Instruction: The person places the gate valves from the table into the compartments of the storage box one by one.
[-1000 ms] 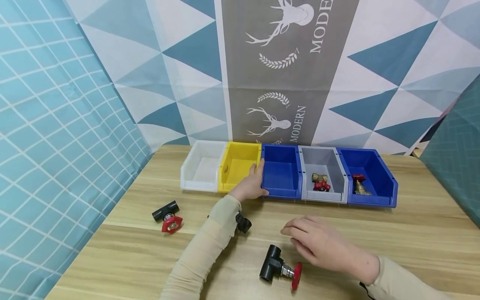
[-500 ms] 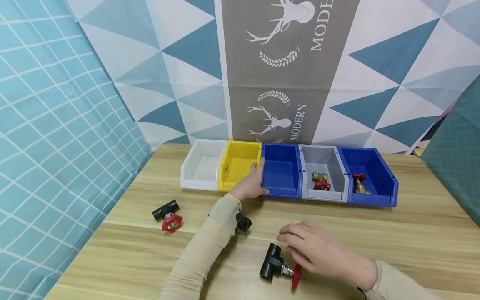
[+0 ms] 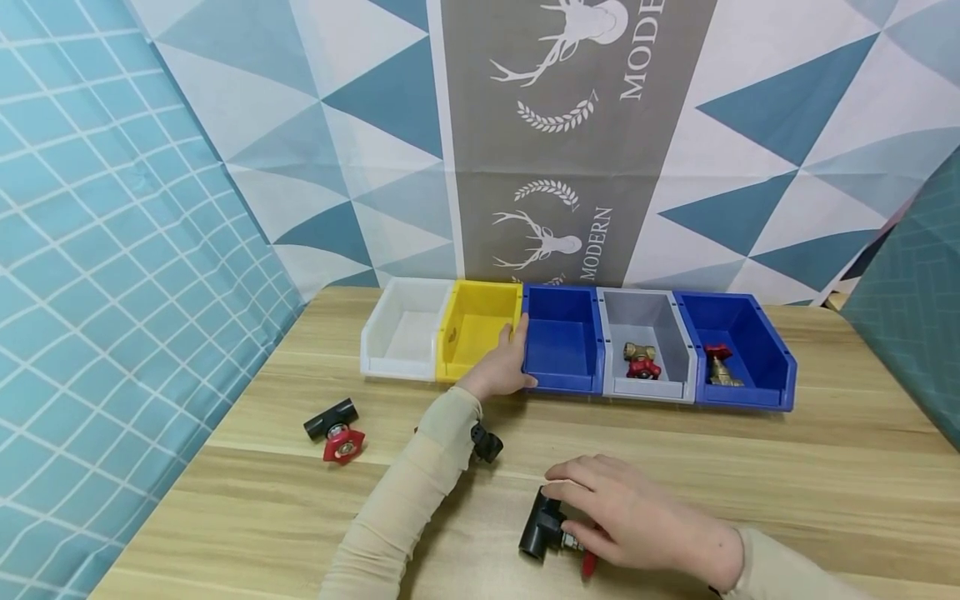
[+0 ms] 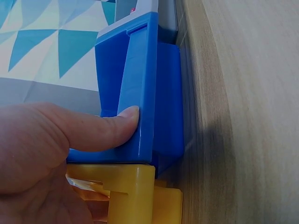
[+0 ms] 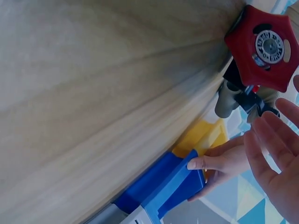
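Note:
At the row of bins, my left hand (image 3: 497, 368) grips the front corner of the middle blue bin (image 3: 558, 386) where it meets the yellow bin (image 3: 480, 292). In the left wrist view its thumb (image 4: 119, 128) presses on the blue bin's front lip, and the other fingers reach down on the yellow bin's side. My right hand (image 3: 630, 517) hovers over a black tee-shaped valve (image 3: 537, 533), fingers loosely bent and holding nothing. The valve's red handwheel (image 5: 261, 46) shows large in the right wrist view; in the head view the hand partly covers it.
Another black valve with a red handwheel (image 3: 344, 447) lies at left. A further black fitting (image 3: 487, 446) is partly hidden by my left forearm. Brass valves with red handles lie in the grey bin (image 3: 648, 390) and right blue bin (image 3: 750, 400). A white bin (image 3: 401, 368) ends the row.
My right hand has moved left and slightly down, coming over the black valve and covering part of its handwheel. The left hand has stayed at the bins.

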{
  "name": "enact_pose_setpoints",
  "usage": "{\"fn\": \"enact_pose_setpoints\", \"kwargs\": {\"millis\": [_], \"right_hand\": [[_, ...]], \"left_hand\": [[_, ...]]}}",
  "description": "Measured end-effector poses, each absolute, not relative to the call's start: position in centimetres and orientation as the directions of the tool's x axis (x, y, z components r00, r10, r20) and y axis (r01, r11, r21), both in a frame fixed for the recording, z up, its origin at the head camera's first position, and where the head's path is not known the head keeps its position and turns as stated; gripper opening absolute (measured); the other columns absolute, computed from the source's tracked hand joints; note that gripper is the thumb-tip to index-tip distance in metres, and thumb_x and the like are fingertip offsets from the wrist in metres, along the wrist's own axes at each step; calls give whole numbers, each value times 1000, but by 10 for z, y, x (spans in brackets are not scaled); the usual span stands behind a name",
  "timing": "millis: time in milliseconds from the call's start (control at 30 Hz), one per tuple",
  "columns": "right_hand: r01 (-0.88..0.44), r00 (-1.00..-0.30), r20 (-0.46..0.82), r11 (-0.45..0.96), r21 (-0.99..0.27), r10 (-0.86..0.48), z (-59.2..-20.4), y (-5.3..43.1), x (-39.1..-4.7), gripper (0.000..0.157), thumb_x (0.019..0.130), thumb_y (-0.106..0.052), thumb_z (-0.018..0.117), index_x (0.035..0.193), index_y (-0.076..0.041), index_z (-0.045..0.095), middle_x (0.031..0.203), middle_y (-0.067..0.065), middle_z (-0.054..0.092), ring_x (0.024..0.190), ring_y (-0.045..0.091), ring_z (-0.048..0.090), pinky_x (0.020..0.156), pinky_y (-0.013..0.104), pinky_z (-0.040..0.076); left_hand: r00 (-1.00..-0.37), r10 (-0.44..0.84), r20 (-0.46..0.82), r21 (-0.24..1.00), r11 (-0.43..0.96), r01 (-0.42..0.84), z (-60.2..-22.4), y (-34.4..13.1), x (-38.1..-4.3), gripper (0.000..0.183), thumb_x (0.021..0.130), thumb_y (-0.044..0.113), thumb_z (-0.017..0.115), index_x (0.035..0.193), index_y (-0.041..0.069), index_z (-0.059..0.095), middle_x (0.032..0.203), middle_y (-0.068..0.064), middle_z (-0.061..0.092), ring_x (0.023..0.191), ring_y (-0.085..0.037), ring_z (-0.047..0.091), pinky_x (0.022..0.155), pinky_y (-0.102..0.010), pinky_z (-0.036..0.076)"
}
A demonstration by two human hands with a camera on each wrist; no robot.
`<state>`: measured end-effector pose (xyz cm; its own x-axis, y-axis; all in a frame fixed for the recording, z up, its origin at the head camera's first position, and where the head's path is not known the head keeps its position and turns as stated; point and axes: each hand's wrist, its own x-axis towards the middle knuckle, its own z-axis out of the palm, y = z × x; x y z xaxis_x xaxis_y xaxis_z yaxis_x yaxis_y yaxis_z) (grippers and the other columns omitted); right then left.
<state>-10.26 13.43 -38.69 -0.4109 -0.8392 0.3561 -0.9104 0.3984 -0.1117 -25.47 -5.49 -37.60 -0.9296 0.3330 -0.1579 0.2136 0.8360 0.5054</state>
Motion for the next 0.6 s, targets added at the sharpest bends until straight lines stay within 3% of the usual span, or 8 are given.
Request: {"fn": "enact_pose_setpoints", "kwargs": {"millis": [600], "right_hand": [[-899,-436,260,429,-88,-861,-391,130,-100,40,88,-37,57,123,-18,54,127,-2,51,111,11,51,87,34,46]], "left_hand": [[-924,345,-163,514,829,219,-374,-56,-254,103,82,21,67,146,18,-13,151,-20,-3,56,-18,56,53,-23,46]]}}
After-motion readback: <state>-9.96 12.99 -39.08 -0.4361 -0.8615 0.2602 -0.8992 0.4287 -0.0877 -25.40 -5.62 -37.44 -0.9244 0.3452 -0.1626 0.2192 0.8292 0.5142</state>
